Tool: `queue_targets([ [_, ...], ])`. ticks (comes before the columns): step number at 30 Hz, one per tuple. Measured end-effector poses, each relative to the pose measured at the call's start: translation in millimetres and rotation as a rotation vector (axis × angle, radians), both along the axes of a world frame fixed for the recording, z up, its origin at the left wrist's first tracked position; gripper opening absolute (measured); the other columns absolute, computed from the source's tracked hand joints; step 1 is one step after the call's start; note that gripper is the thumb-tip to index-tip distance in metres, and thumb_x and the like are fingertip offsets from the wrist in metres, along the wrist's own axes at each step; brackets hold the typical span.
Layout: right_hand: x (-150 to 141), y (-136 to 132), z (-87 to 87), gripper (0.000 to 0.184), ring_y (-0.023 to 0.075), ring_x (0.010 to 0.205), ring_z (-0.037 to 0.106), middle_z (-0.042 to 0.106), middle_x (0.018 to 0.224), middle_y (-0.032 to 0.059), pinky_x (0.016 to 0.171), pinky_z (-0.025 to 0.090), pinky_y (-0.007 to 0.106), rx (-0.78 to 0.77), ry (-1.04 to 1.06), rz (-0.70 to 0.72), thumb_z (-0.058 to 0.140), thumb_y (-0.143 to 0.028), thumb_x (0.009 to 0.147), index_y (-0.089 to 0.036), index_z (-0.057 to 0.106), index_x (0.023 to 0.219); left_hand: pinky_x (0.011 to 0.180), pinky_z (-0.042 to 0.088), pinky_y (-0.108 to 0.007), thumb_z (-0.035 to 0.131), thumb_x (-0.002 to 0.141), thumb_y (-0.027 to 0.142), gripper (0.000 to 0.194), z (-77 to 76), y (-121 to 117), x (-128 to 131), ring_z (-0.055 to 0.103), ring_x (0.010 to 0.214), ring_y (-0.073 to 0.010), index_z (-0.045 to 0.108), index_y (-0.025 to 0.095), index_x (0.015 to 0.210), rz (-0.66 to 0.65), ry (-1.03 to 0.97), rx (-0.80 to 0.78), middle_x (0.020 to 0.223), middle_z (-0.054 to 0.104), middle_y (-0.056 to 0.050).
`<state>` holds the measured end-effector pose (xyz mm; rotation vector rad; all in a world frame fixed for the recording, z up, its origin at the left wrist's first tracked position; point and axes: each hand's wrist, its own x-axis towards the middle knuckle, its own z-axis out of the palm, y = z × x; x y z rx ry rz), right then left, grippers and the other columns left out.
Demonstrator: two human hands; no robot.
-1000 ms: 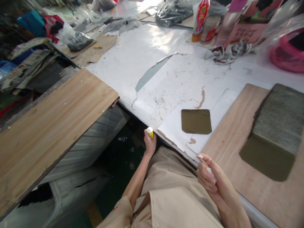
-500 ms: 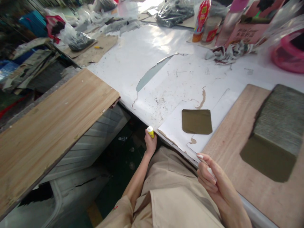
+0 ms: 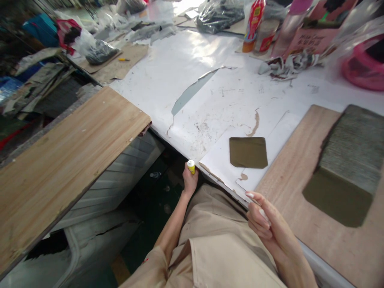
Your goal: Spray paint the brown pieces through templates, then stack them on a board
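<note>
My left hand (image 3: 190, 181) is closed around a small yellow tube with a white cap (image 3: 191, 166), upright at the table's front edge. Curled in at the front right edge is my right hand (image 3: 264, 220). Its fingers are bent together, and small white spots show at the fingertips; whether it grips anything cannot be made out. Beyond it, an olive-green flat piece with cut corners (image 3: 248, 153) lies on white paper (image 3: 207, 120). To the right, a grey, rough-faced stack of pieces (image 3: 354, 148) rests on a wooden board, with an olive piece (image 3: 337, 196) at its near end.
A long wooden plank (image 3: 72, 160) stretches along the left, with a dark gap between it and my body. At the back stand a red bottle (image 3: 253, 26), a jar (image 3: 266, 36) and a pink basket (image 3: 364, 68). Crumpled wrapping (image 3: 291, 66) lies before them. Plastic bags (image 3: 220, 18) lie farther back.
The view has shifted very slightly. Both hands hold nearly the same pose, the right one a touch farther left and up. The pieces on the table stay in place.
</note>
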<state>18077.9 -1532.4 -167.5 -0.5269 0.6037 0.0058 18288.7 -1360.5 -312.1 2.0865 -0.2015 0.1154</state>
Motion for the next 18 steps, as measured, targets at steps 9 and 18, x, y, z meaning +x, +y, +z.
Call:
queue_targets([
  [9, 1.3, -0.3, 0.9, 0.024, 0.0035, 0.044, 0.009, 0.028, 0.054, -0.0098, 0.037, 0.014, 0.013, -0.015, -0.033, 0.016, 0.062, -0.041, 0.092, -0.022, 0.067, 0.107, 0.067, 0.049, -0.027, 0.063, 0.078, 0.031, 0.020, -0.9, -4.3, 1.4, 0.061, 0.070, -0.0170, 0.058, 0.017, 0.090, -0.009, -0.002, -0.028, 0.078, 0.066, -0.003],
  [18, 11.0, 3.2, 4.8, 0.026, 0.0030, 0.044, 0.013, 0.033, 0.054, -0.0092, 0.038, 0.015, 0.014, -0.048, -0.084, 0.113, 0.060, -0.041, 0.093, -0.022, 0.065, 0.110, 0.073, 0.052, -0.027, 0.061, 0.084, 0.032, 0.016, 35.7, -0.7, -22.8, 0.063, 0.074, -0.0152, 0.061, 0.016, 0.089, -0.036, -0.028, -0.049, 0.080, 0.065, -0.004],
])
